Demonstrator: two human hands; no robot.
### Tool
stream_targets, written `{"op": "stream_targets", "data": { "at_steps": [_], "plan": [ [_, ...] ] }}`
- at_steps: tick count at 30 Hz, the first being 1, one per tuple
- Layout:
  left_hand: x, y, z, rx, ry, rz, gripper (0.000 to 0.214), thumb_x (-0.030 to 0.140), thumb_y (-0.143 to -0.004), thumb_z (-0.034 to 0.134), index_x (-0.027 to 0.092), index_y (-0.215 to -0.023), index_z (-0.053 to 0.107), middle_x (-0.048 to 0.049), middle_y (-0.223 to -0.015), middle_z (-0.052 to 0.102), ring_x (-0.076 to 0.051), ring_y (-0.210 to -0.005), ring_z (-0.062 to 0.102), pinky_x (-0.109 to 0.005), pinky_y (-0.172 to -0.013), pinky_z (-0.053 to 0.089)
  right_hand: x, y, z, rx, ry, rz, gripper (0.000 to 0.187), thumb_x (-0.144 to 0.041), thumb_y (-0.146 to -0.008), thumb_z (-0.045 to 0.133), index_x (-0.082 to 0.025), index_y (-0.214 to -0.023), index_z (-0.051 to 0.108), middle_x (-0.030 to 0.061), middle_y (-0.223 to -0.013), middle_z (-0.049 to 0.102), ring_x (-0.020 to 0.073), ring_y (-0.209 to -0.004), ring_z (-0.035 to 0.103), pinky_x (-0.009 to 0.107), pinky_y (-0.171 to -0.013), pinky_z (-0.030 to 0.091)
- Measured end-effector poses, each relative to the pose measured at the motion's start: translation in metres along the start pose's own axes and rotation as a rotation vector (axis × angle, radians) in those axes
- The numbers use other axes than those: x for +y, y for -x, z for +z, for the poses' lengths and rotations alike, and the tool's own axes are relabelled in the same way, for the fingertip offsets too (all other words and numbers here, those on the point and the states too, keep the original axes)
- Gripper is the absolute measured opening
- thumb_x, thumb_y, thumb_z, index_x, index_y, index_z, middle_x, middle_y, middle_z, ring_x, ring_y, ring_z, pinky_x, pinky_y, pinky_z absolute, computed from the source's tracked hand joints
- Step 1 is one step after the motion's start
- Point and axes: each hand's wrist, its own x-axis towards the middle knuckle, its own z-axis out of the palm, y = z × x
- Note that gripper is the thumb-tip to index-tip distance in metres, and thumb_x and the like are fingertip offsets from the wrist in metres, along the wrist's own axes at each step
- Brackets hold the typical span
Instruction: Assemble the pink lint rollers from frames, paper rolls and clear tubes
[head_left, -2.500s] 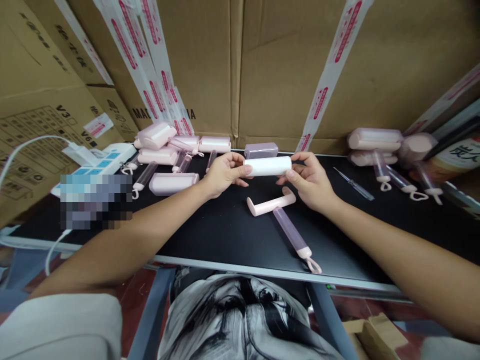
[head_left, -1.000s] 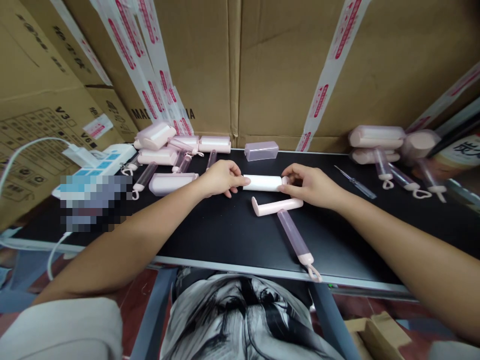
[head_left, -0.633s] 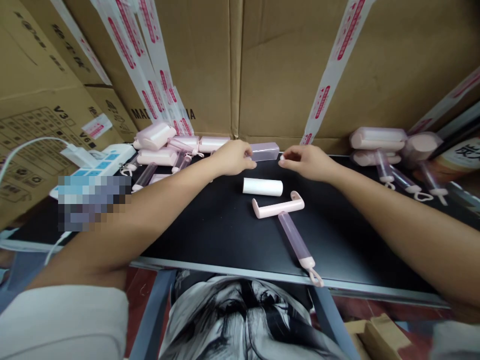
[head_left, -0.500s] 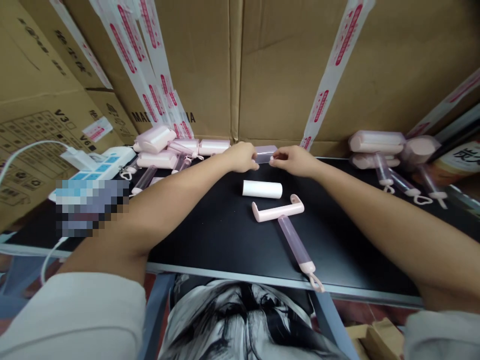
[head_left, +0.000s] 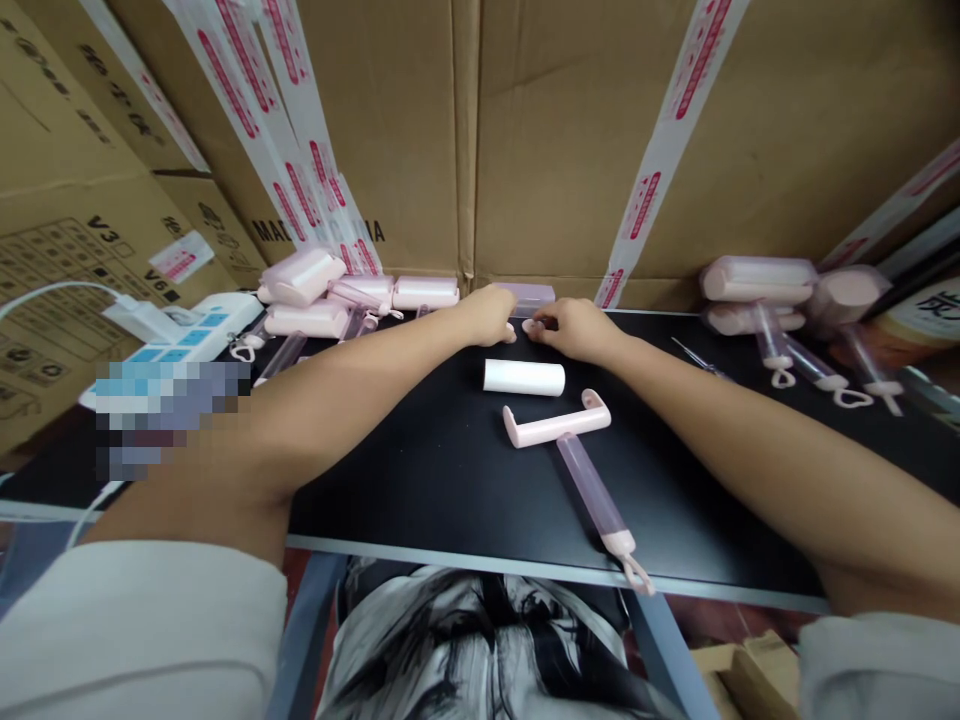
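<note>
Both my hands reach to the back of the black table [head_left: 420, 480]. My left hand [head_left: 489, 313] and my right hand [head_left: 571, 328] are closed around a translucent pale purple cover [head_left: 529, 294] near the cardboard wall, fingers curled on it from either side. In front of them lies a white paper roll [head_left: 523, 377]. Closer to me lies a pink roller frame [head_left: 556, 424] with a long translucent pink handle [head_left: 594, 492] ending in a loop.
Pink covered rollers [head_left: 322, 295] are piled at the back left beside a white power strip [head_left: 191, 325]. More pink rollers [head_left: 757, 290] and handles lie at the back right. A thin tool [head_left: 701, 360] lies right of my right arm. Cardboard boxes [head_left: 525, 130] wall the back.
The white roll was set down on the table by both hands. Both hands then reached back to the purple cover and closed on it.
</note>
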Motion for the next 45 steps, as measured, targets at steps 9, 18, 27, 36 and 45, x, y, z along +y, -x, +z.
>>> {"op": "stream_targets", "data": {
  "at_steps": [9, 18, 27, 36, 45],
  "plan": [
    [-0.005, 0.005, -0.009, -0.018, -0.113, 0.028, 0.033, 0.032, -0.087, 0.069, 0.015, -0.113, 0.08, -0.016, -0.115, 0.079, -0.03, -0.108, 0.072, -0.036, -0.09, 0.054, 0.006, 0.0, 0.005, 0.046, -0.017, 0.104, 0.023, -0.041, -0.089, 0.071, -0.018, -0.088, 0.074, 0.0092, -0.091, 0.078, 0.0233, -0.079, 0.066, 0.032, -0.066, 0.039],
    [0.017, 0.033, -0.025, 0.011, 0.049, 0.162, 0.046, 0.051, -0.099, 0.05, 0.017, -0.104, 0.08, -0.0117, -0.101, 0.08, -0.025, -0.092, 0.072, -0.033, -0.076, 0.047, -0.003, 0.01, -0.018, 0.124, -0.104, 0.104, 0.023, -0.04, -0.093, 0.066, -0.019, -0.086, 0.073, 0.0057, -0.085, 0.076, 0.0207, -0.076, 0.065, 0.032, -0.067, 0.04],
    [0.021, 0.068, -0.029, -0.118, 0.082, 0.355, 0.062, 0.034, -0.08, 0.071, 0.02, -0.14, 0.063, -0.01, -0.125, 0.075, -0.027, -0.108, 0.07, -0.032, -0.085, 0.048, -0.008, 0.063, -0.061, 0.159, -0.165, 0.09, 0.022, -0.041, -0.091, 0.065, -0.022, -0.089, 0.074, 0.0032, -0.08, 0.075, 0.0198, -0.072, 0.064, 0.032, -0.066, 0.043],
    [-0.031, 0.048, -0.055, 0.248, 0.212, -0.202, 0.071, 0.035, -0.081, 0.076, 0.024, -0.146, 0.05, -0.0115, -0.13, 0.072, -0.028, -0.114, 0.07, -0.036, -0.095, 0.053, 0.007, 0.081, -0.048, 0.174, -0.285, 0.158, 0.022, -0.04, -0.09, 0.063, -0.02, -0.091, 0.074, 0.004, -0.081, 0.075, 0.019, -0.069, 0.061, 0.032, -0.067, 0.044],
    [-0.03, 0.015, -0.04, 0.261, 0.092, -0.352, 0.082, 0.038, -0.081, 0.079, 0.016, -0.15, 0.041, -0.0216, -0.13, 0.07, -0.035, -0.118, 0.07, -0.039, -0.096, 0.054, 0.0, 0.081, -0.035, 0.09, -0.304, 0.098, 0.022, -0.039, -0.093, 0.062, -0.021, -0.095, 0.073, 0.0048, -0.088, 0.077, 0.0207, -0.075, 0.066, 0.033, -0.072, 0.047]
  ]
}}
